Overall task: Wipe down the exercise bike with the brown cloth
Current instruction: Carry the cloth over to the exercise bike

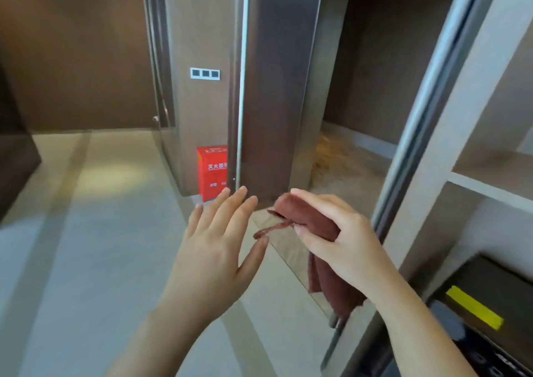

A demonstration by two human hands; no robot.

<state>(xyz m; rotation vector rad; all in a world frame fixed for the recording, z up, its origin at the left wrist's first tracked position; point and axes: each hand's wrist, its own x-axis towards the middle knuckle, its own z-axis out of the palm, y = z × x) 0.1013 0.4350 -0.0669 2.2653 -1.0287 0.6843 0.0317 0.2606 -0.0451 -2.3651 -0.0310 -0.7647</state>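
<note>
Flooring, pale and smooth, fills the lower left of the view. A brown wall stands behind it. A steel-clad column rises at centre. White shelving runs along the right edge. Below it sits a dark unit with a yellow strip; what this unit is cannot be told. A red box stands on the floor against the column's foot.

No exercise bike can be identified in view. Wiping is judged not yet begun.

The left hand is released, with its fingers straight and spread, and holds nothing. It hovers just beside the cloth. The right hand has its thumb and fingers curled round the brown cloth, which is held in the air in front of the column's foot. The cloth is bunched. One tail hangs below the hand, and a thin loose strand trails toward the left thumb, near it, though contact is not confirmed. A small switch plate is set in the column.

Risks noted:
- A bunched cloth gives a small wiping face, so parts of the bike may be missed unless it is refolded flat.
- The hanging tail could snag on pedals or levers and pull free of the one-handed hold.
- With the bike out of sight, the wrong surface might be wiped.
</note>
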